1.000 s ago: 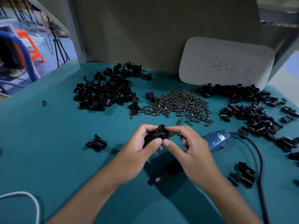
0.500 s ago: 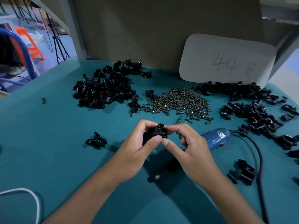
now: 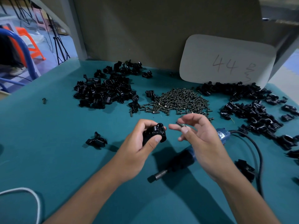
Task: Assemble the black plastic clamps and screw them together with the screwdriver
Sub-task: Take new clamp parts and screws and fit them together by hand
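Observation:
My left hand (image 3: 137, 146) grips a black plastic clamp (image 3: 155, 132) above the teal table, its round socket facing up. My right hand (image 3: 200, 138) is just right of it, a small gap apart, and pinches a small dark screw (image 3: 180, 124) between thumb and fingers. The blue and black electric screwdriver (image 3: 181, 160) lies on the table under my right hand, bit pointing lower left, its black cord (image 3: 257, 152) curving off right. A heap of screws (image 3: 176, 101) lies behind my hands.
Piles of black clamp parts lie at back left (image 3: 105, 91) and at right (image 3: 252, 109). A single clamp part (image 3: 96, 140) sits left of my hands, another (image 3: 245, 169) at right. A white card (image 3: 226, 60) marked 44 leans on the back wall. A white cable (image 3: 32, 201) loops at lower left.
My right hand has let go of the clamp and drawn away to the right with a screw in its fingers. The left hand keeps the clamp.

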`<action>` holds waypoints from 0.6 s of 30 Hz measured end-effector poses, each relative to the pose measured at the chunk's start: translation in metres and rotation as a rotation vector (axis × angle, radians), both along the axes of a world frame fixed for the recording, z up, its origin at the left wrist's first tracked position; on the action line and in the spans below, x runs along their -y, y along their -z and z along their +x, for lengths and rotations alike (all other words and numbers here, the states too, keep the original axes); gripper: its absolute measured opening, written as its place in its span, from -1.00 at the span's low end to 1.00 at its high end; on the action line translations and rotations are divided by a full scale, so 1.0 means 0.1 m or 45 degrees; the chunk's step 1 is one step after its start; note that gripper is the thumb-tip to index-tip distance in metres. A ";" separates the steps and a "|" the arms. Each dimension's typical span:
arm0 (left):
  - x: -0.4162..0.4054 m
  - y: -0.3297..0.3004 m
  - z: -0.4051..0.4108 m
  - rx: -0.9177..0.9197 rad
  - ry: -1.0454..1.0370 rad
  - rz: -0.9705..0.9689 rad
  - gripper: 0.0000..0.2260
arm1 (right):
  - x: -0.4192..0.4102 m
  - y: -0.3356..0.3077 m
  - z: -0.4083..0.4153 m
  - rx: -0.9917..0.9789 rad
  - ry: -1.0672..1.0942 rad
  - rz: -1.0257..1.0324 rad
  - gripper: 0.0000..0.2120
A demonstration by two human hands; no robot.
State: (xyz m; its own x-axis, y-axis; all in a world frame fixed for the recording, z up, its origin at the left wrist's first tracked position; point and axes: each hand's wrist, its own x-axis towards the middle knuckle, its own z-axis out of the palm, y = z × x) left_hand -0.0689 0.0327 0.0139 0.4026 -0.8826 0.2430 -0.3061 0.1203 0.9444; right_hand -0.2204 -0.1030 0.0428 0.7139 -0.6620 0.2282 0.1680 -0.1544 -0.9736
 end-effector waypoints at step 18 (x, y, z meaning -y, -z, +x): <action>-0.04 -0.05 -0.05 0.050 0.005 0.010 -0.78 | -0.17 0.00 0.03 -0.018 0.078 -0.324 -0.80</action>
